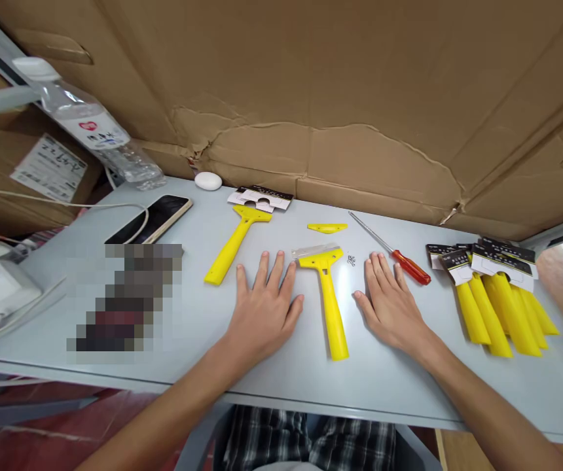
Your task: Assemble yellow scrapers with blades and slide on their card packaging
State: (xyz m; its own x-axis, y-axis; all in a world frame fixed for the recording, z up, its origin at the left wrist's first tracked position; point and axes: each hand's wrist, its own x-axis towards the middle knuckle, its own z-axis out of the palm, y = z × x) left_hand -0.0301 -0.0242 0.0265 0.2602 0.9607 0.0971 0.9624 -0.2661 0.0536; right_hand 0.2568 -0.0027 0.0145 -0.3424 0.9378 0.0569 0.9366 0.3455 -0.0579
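Note:
Both hands rest palm down on the grey table. My left hand [266, 313] has its fingers spread and holds nothing. My right hand [390, 302] lies flat, thumb apart, also holding nothing. Between them is a yellow scraper [330, 307] with a clear strip along its head. Above it lies a small yellow piece [327, 228], and black screws or bits [351, 260] sit beside its head. A screwdriver with a red handle [412, 267] is just beyond my right hand. Another yellow scraper [232, 248], touching white-and-black cards [260, 197], lies up and left of my left hand.
Several yellow scrapers with cards [500, 307] are piled at the right of the table [188, 353]. A phone [151, 219], a cable and a blurred-out item lie at the left. A plastic bottle [95, 127] leans at the back left, near a white oval object [207, 181]. Cardboard [311, 85] stands behind.

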